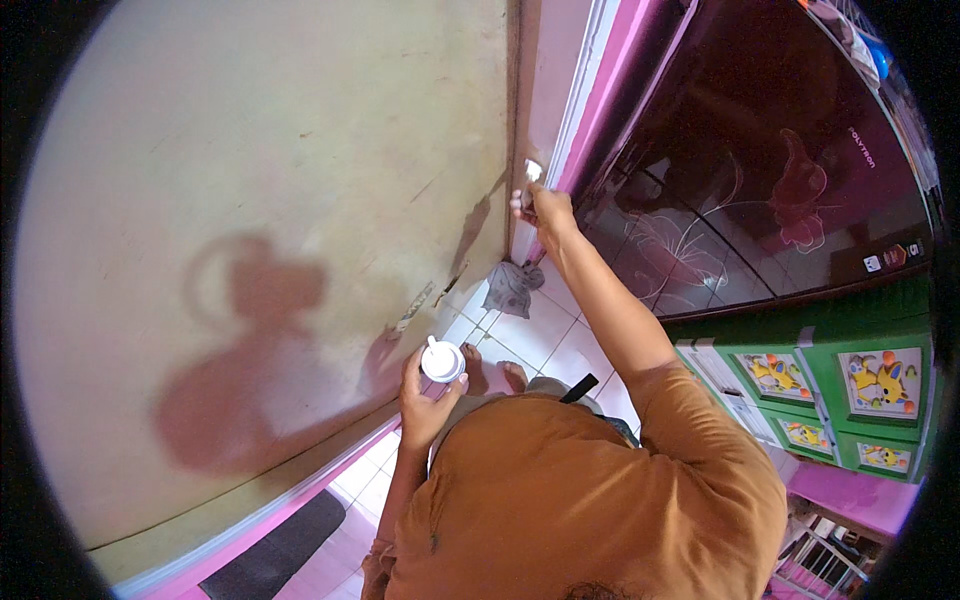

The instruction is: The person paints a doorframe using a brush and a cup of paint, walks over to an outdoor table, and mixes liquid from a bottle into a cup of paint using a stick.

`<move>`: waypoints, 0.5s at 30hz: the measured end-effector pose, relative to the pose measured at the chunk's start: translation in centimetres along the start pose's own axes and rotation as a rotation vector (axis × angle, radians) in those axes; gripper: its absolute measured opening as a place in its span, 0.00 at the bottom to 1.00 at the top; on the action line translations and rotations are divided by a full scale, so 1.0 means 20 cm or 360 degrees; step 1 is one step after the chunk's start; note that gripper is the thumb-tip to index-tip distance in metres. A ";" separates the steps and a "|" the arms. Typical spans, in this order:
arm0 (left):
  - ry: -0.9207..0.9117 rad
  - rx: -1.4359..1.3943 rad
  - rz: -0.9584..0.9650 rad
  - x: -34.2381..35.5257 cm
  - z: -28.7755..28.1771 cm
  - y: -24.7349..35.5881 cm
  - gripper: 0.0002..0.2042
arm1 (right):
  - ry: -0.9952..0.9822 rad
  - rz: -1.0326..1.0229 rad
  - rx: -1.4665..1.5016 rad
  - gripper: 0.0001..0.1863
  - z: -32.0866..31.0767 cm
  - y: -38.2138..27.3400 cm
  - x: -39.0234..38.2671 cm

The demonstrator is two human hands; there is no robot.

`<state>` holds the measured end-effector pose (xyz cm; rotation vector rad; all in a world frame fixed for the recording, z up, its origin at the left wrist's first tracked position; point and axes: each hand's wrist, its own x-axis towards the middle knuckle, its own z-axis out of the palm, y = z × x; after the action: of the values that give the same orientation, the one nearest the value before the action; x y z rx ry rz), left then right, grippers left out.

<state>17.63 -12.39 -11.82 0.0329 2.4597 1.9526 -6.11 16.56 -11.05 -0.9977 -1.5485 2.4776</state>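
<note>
My left hand (422,405) is wrapped round a small white round tub (455,372), held in front of my body beside a pale beige door panel. White matter shows in the tub's open top, with a short white piece across it that I cannot make out clearly. My right arm is stretched forward to the door frame (530,95). There my right hand (550,208) is closed, its fingers pinched near a small bright white thing (533,170), too blurred to name, which is against or close to the frame.
The beige door panel (380,120) fills the left, with my shadow on it. A grey cloth (513,288) lies on the white floor tiles by the frame. At the right stand a dark red refrigerator (720,220) and a green drawer cabinet (825,345). A dark mat (275,545) lies lower left.
</note>
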 end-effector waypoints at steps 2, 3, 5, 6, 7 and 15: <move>0.0026 -0.0017 -0.0050 -0.04 -0.03 -0.01 0.35 | -0.0019 -0.0174 0.0060 0.13 0.04 -0.05 -0.03; 0.0054 -0.0040 -0.0099 -0.05 -0.04 -0.02 0.35 | -0.0038 -0.0351 0.0116 0.13 0.05 -0.07 -0.05; 0.0051 0.0006 -0.0091 -0.07 -0.06 -0.04 0.35 | -0.0092 -0.0479 0.0100 0.14 0.05 -0.03 -0.14; 0.0044 0.0050 -0.0076 -0.07 -0.08 -0.04 0.35 | -0.0138 -0.0447 0.0041 0.13 0.04 0.01 -0.18; 0.0028 0.0091 -0.0052 -0.06 -0.08 -0.04 0.36 | -0.0177 -0.0426 -0.0012 0.13 0.03 0.02 -0.21; 0.0004 0.0045 -0.0028 0.03 -0.06 -0.03 0.35 | 0.0054 -0.0226 0.0156 0.12 0.04 0.06 0.04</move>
<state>17.08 -13.72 -12.07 0.0084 2.4804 1.9124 -6.79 15.56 -12.22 -0.8782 -1.4199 2.4018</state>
